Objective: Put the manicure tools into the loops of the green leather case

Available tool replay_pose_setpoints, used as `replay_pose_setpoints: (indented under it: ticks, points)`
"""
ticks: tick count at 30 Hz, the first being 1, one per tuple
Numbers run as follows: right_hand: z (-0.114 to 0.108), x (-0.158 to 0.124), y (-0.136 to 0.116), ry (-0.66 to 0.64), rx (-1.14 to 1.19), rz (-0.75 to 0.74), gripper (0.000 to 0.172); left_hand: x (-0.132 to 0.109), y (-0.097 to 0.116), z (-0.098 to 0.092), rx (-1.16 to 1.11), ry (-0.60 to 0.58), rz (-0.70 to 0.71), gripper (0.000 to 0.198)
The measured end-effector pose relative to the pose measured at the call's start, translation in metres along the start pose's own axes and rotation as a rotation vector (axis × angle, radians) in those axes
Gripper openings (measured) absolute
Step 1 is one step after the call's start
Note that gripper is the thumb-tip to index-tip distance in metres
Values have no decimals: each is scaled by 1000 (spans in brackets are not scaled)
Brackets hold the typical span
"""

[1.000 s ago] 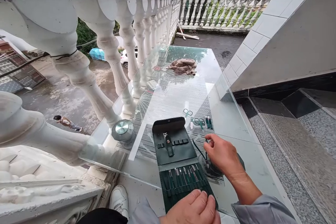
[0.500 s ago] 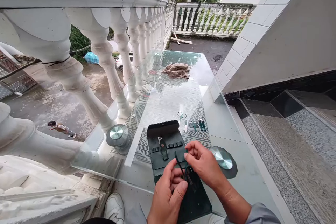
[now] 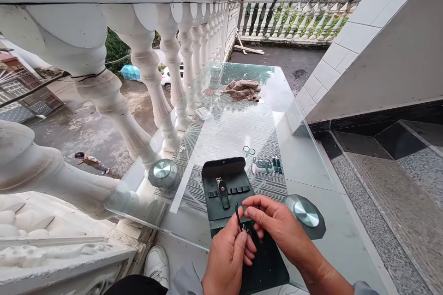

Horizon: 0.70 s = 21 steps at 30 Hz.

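Observation:
Both hands meet over an unfolded dark green manicure case [image 3: 265,269] on the glass table. Between them are small nail nippers with dark green handles [image 3: 237,211]; their lower end is partly covered by fingers. My left hand [image 3: 228,251] is closed round the lower part. My right hand [image 3: 273,221] pinches at the other handle, mostly hidden by its fingers. A nail clipper [image 3: 223,193] is held in the case's upper flap, beside several elastic loops. Beyond the case lie small scissors [image 3: 248,150], another dark-handled tool [image 3: 265,165] and dark clippers [image 3: 277,164].
A crumpled brown cloth [image 3: 242,90] lies on the far part of the glass table [image 3: 311,170]. White balusters [image 3: 107,97] line the left side, and stone steps [image 3: 377,184] rise on the right. A person [image 3: 92,162] is on the ground below.
My hands have drawn closer together round the nippers, and the right fingers now cover more of one handle. The whole view has shifted slightly.

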State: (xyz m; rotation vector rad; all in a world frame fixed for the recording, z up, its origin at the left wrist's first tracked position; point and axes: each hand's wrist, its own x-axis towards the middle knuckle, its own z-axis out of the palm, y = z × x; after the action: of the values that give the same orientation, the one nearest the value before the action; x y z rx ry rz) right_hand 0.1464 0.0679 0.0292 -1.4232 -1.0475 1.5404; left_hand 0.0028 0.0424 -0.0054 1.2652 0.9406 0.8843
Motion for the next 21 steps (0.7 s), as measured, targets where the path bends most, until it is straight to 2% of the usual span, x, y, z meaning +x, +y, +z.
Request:
replay_pose_setpoints:
  ticks: [4,7,9,11,12,14,17,21]
  points:
    - [2,-1,5,35,191,4,36,-1,3,-2,-29,68,-59,55]
    - [-2,3,5,131,224,-27,36,-5,4,-1,91,71,-39,53]
    - [-11,12,2,249,229,-81,38,-9,2,1,302,73,120,53]
    - [-23,25,-3,365,235,-136,40,-13,-4,6,584,72,346,51]
    - [-30,32,-5,402,234,-146,41,-15,-9,8,736,33,461,50]
    - [-40,47,-7,458,235,-161,44,-16,-19,11,1015,27,627,53]
    - [-40,67,-8,458,240,-175,45,-13,-34,13,1302,-55,822,58]
    - [-26,85,-9,416,275,-209,42,-8,-45,13,1440,-10,945,31]
